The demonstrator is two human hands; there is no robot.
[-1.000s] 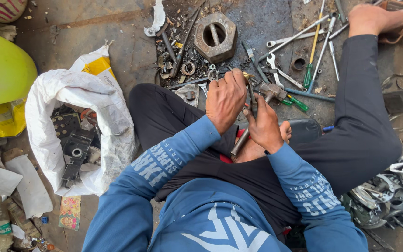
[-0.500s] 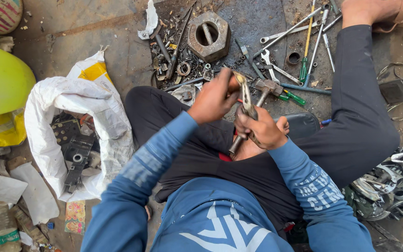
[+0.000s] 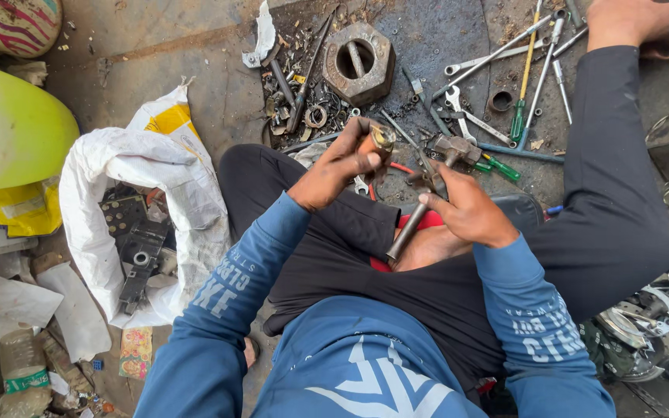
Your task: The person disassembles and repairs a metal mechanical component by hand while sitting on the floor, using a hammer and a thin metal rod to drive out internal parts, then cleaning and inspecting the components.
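I sit cross-legged on a grimy floor. My left hand (image 3: 341, 165) grips a small cylindrical metal part (image 3: 382, 138) with a brass-coloured end, held up above my left knee. My right hand (image 3: 466, 210) is closed around the handle of a hammer (image 3: 420, 209); its metal head (image 3: 452, 147) points away from me and the handle end reaches down toward my lap. The two hands are a short gap apart, with the part just left of the hammer head.
Wrenches (image 3: 470, 120), screwdrivers (image 3: 522, 108) and small scrap lie on the floor ahead, with a large hexagonal nut (image 3: 359, 62). A white sack (image 3: 145, 209) holding dark metal parts lies to the left beside a yellow-green round object (image 3: 9, 131). More metal parts (image 3: 652, 333) sit at right.
My left hand has lifted away from the right and now holds the small part apart from the hammer. The hammer has tilted, its head swung up and outward.
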